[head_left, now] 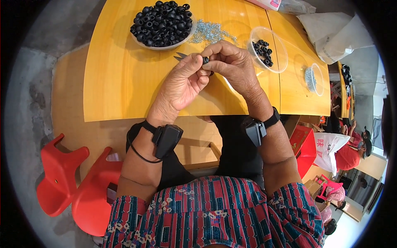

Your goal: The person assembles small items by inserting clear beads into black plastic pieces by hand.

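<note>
Over the table's near part, my two hands meet at a small black hollow rounded cap (205, 60). My left hand (175, 84) pinches it between thumb and fingers. From the other side my right hand (231, 64) closes its thumb and forefinger on the same piece. Another dark bit shows just under the fingertips, mostly hidden. Pointed metal blades (180, 56) stick out beyond my left thumb; the rest of that tool is covered. Farther off, a heaped bowl (165, 47) holds many similar black caps (163, 25). Beside it lie scattered small pale-blue clear pieces (210, 32).
Right of my hands stands a clear tub (285, 51) with several black caps. A smaller clear tub (322, 84) farther right holds pale-blue pieces. White bags (331, 35) lie at the far right. Red chairs (62, 177) stand left below the table (120, 91); other people sit at right.
</note>
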Motion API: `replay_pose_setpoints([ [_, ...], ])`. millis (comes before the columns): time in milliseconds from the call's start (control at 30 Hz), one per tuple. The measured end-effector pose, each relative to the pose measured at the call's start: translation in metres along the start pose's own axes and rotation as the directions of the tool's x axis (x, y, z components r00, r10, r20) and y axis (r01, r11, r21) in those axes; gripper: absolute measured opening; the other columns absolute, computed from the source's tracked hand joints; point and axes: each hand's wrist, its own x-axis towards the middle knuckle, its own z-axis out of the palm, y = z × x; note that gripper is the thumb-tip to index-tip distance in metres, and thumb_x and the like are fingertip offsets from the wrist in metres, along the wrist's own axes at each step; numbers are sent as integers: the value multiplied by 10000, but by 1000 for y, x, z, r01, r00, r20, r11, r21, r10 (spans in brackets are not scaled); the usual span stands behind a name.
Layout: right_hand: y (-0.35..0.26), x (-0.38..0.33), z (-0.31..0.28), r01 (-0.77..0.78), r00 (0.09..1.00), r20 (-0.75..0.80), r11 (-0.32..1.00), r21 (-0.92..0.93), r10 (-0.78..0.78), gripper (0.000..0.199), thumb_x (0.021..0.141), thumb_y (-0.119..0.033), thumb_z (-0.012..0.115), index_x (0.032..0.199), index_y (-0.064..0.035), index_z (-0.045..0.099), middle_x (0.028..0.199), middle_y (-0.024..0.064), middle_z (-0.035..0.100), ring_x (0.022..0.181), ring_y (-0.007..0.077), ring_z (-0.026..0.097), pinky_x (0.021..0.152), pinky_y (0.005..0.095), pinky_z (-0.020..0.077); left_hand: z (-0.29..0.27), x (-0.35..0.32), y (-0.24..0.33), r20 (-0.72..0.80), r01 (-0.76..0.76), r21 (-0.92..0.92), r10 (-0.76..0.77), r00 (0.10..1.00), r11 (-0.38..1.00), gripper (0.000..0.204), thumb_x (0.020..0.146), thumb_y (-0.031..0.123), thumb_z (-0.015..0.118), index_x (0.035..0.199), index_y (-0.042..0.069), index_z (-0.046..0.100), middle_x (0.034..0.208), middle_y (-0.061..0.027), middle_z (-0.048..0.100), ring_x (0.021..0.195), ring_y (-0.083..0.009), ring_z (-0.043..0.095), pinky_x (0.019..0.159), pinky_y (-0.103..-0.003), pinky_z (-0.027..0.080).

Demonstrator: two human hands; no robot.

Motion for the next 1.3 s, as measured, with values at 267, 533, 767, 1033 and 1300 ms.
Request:
replay_pose_setpoints([
  [267,-17,6,-6,-69,989,128,997,-45,74,151,777,26,655,925,-4,657,844,16,619,776,91,588,724,219,501,-3,-8,12,8,42,167,-44,999,985,251,880,219,620,1009,10,566,823,-8,539,691,-60,489,597,-173,438],
  [533,-29,26,-12,-56,964,248,987,-149,93,191,790,44,600,965,12,670,784,37,650,692,85,593,622,198,478,-1,-9,13,4,20,36,-20,1000,999,164,900,137,577,1007,15,558,874,-55,569,708,-90,515,598,-173,462],
  [767,-22,47,-14,20,986,167,973,-230,19,201,795,3,602,977,-35,681,802,-12,618,702,63,538,641,207,439,-3,-8,6,-14,-7,23,7,1000,1000,183,864,65,573,1041,29,543,884,-71,569,702,-94,520,617,-176,466],
  [1033,-8,76,14,503,845,341,400,-766,-412,187,710,-35,674,879,-115,692,732,42,537,674,200,575,617,282,474,-1,-8,6,-22,-16,32,17,1000,999,158,849,68,586,1000,30,561,820,-57,589,651,-82,549,583,-188,479],
  [1300,-19,92,17,556,821,484,233,-797,-303,171,700,-63,672,863,-109,694,779,54,580,722,237,605,660,325,507,0,-9,6,-43,-22,-16,21,999,1000,151,862,70,571,1004,21,554,818,-62,593,646,-89,547,594,-190,466],
])
